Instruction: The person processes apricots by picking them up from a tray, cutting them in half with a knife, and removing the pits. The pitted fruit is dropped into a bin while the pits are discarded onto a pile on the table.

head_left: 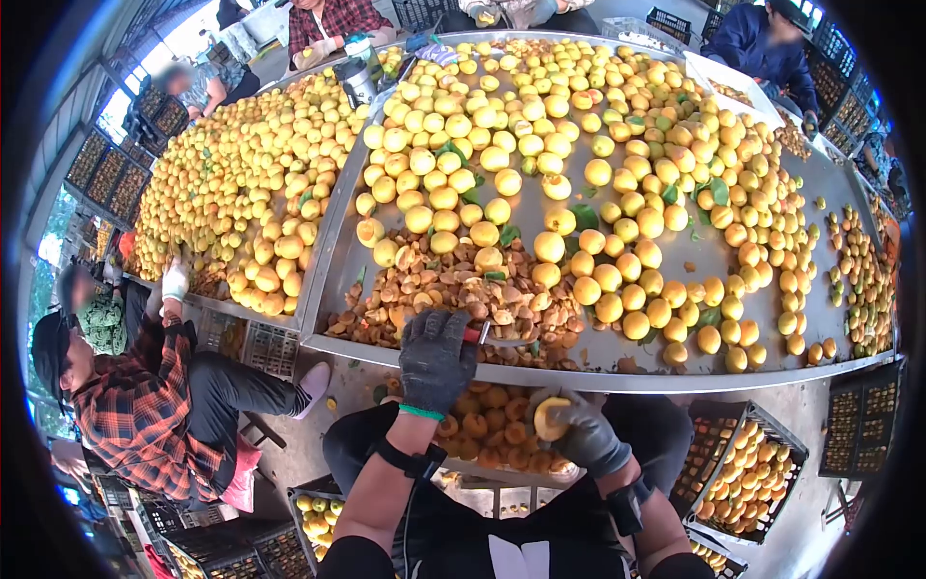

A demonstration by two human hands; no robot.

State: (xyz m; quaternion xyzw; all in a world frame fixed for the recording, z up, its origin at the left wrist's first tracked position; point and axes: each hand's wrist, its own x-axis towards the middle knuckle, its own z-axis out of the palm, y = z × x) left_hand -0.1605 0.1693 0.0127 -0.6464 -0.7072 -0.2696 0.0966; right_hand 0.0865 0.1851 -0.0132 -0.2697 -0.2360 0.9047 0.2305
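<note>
My left hand (437,362), in a dark grey work glove, is over the near edge of the metal table. It is closed around a small knife (473,335) with a red handle, whose blade points right over a heap of apricot pits and scraps (463,289). My right hand (590,436), gloved too, is lower and to the right, with its fingers closed on a cut apricot half (552,419). Beneath both hands, between my knees, a container of apricot halves (487,422) is partly hidden by the table edge. Whole apricots (637,280) lie beyond the scraps.
A raised metal divider (333,212) separates another apricot pile (241,174) on the left. A person in a plaid shirt (135,415) sits to my left; others work along the far side. A black crate of apricots (748,473) stands at my right.
</note>
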